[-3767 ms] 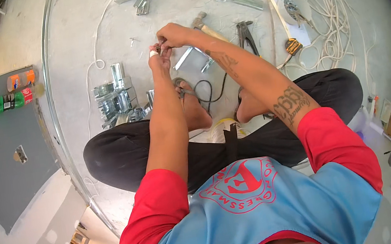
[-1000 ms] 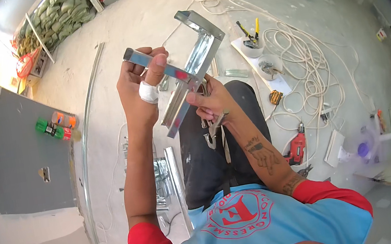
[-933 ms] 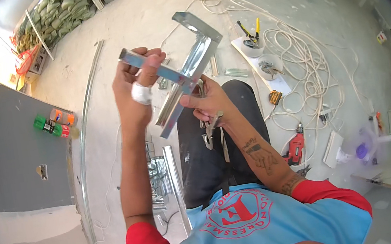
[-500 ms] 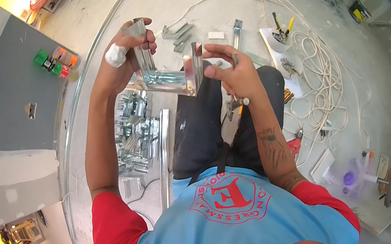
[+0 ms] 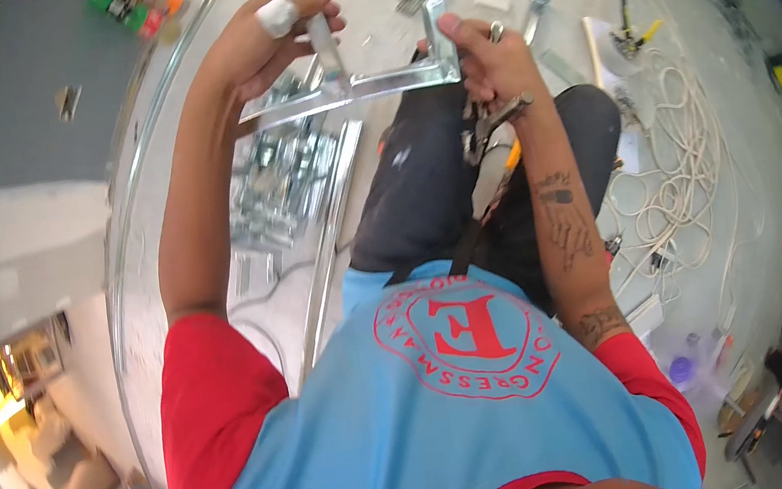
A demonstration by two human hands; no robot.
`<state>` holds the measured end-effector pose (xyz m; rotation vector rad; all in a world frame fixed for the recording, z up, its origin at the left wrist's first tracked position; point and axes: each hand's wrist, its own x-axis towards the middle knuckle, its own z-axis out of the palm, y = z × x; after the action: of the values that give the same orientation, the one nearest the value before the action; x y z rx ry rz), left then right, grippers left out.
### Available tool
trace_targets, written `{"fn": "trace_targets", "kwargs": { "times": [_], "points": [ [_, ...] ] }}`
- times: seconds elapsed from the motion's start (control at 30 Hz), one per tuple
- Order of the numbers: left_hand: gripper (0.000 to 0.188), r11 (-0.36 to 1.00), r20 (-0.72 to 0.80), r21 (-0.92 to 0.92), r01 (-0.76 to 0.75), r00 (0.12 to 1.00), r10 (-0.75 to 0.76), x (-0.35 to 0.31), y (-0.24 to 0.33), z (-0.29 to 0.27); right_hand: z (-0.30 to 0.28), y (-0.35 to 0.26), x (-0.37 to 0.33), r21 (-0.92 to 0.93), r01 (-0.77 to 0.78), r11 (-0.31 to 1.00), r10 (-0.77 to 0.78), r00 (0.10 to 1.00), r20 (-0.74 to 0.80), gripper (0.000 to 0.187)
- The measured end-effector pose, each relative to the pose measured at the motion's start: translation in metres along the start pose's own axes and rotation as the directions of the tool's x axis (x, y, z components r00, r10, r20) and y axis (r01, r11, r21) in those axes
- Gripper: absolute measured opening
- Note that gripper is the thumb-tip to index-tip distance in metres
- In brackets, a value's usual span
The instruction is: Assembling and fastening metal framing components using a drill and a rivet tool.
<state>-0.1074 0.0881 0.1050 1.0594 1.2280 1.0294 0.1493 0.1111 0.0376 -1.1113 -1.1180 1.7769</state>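
Note:
Between my hands is a shiny bent metal channel (image 5: pixel 392 83), its long part lying roughly level with two arms standing up from it. My left hand (image 5: pixel 284 33), with white wrapping on one finger, closes around the left upright arm. At the other end my right hand (image 5: pixel 491 52) pinches the right upright arm, thumb against its face; a ring shows on one finger. Just below the right palm is a metal hand tool (image 5: pixel 495 126) resembling locking pliers, above my dark trousers. Whether it hangs or rests there I cannot tell.
Left of my legs lies a heap of cut metal pieces (image 5: pixel 286 184) beside a long metal channel (image 5: pixel 334 238). Coiled pale cable (image 5: pixel 683 135) spreads over the floor at right. Yellow-and-black-handled tools (image 5: pixel 635 36) stand near it. Bottles (image 5: pixel 138 7) are at the upper left.
The metal channel has turned to lie more level. My right hand, earlier spread beside its right arm, now grips that arm. The whole view has shifted, with both hands higher in it.

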Motion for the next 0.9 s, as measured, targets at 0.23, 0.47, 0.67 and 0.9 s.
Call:
{"fn": "trace_targets", "kwargs": {
  "times": [0.23,0.47,0.67,0.9],
  "points": [
    [0.051,0.997,0.03,-0.006,0.076,0.997,-0.076,-0.029,-0.026,-0.027,0.027,0.0,0.005,-0.129,0.015,0.991,-0.014,1.0,0.012,0.036],
    [0.049,1.0,0.071,-0.027,0.004,0.997,-0.002,-0.03,-0.027,-0.025,0.02,0.003,0.0,-0.065,0.11,0.992,-0.112,0.993,-0.036,0.037],
    [0.061,0.998,0.11,0.04,0.038,0.993,-0.042,-0.032,-0.012,-0.019,0.012,-0.001,-0.002,-0.093,0.159,0.983,-0.162,0.987,-0.023,0.039],
    [0.047,0.994,0.007,-0.06,0.088,0.996,-0.088,-0.038,0.008,0.0,0.01,-0.002,-0.006,-0.116,0.192,0.975,-0.196,0.98,-0.024,0.038]
  ]
}}
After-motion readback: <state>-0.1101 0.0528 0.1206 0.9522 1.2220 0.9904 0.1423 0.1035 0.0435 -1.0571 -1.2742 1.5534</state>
